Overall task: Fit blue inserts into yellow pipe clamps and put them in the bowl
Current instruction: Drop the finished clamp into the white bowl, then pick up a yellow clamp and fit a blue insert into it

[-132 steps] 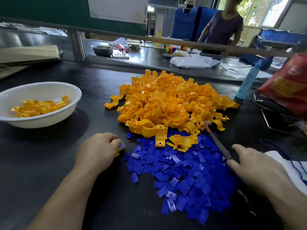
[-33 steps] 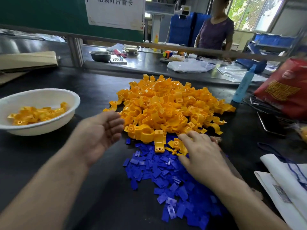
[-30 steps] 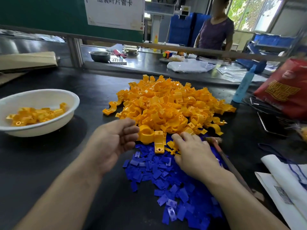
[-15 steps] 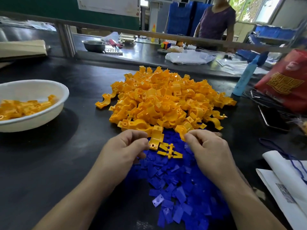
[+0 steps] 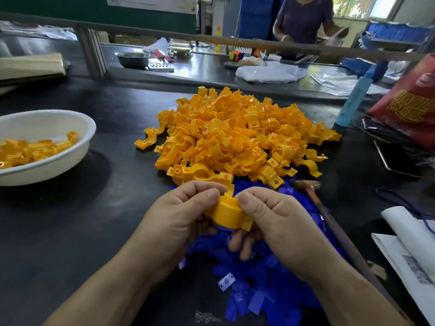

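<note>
A yellow pipe clamp [image 5: 227, 214] is held between both hands above the heap of blue inserts [image 5: 254, 276]. My left hand [image 5: 181, 216] grips its left end, thumb on top. My right hand [image 5: 275, 222] grips its right end, thumb pressed on the curved back. Whether an insert is in the clamp is hidden by my fingers. A big pile of yellow clamps [image 5: 235, 135] lies just beyond the hands. The white bowl [image 5: 58, 158] at the left holds several yellow clamps.
A hammer [image 5: 313, 196] lies right of the blue heap, its handle running toward me. Papers [image 5: 409, 245], a red bag [image 5: 409, 107], a phone [image 5: 397, 161] and a blue bottle [image 5: 353, 102] crowd the right side. A person [image 5: 303, 17] stands beyond the rail.
Both hands reached into the piles, then came together. They have lifted one yellow clamp off the table and now hold it between them.
</note>
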`<state>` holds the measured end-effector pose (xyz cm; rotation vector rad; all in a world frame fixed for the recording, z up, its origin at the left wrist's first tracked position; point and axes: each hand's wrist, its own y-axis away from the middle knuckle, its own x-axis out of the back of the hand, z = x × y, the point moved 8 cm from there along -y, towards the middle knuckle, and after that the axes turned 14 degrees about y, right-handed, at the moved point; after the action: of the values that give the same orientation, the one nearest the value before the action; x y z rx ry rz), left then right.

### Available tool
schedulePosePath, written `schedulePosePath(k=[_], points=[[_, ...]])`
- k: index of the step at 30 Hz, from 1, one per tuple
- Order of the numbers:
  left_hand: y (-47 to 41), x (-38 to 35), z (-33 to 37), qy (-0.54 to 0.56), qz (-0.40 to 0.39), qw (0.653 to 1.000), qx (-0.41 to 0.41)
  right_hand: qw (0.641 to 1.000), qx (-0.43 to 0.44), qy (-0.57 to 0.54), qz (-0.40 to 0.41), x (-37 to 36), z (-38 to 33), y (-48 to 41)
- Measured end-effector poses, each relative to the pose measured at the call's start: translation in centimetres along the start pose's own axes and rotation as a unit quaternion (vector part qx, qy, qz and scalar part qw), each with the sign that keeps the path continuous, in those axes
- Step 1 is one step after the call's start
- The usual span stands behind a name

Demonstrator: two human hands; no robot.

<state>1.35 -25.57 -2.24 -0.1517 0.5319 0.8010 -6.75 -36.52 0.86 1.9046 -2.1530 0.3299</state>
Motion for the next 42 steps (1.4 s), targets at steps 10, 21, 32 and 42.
schedulePosePath(k=[10,21,32,42], points=[[-1.0,3.7,1.6,0.155,0.119,0.980,-0.031,0.893,-0.113,0.409,0.147,8.1,0.6,1.7],[-1.3,3.3,0.6,0.126,0.108,0.986,-0.016,0.777,-0.068,0.626,-0.008,1.0,2.6,-0.1],[-1.0,2.3,0.5,0.075,0.070,0.995,0.021,0.867,-0.008,0.480,0.135,3.4,1.2,0.0],[-0.4,0.9,-0.3,0.018,0.046,0.997,0.061,0.875,0.042,0.442,0.191,3.0,0.6,0.0]])
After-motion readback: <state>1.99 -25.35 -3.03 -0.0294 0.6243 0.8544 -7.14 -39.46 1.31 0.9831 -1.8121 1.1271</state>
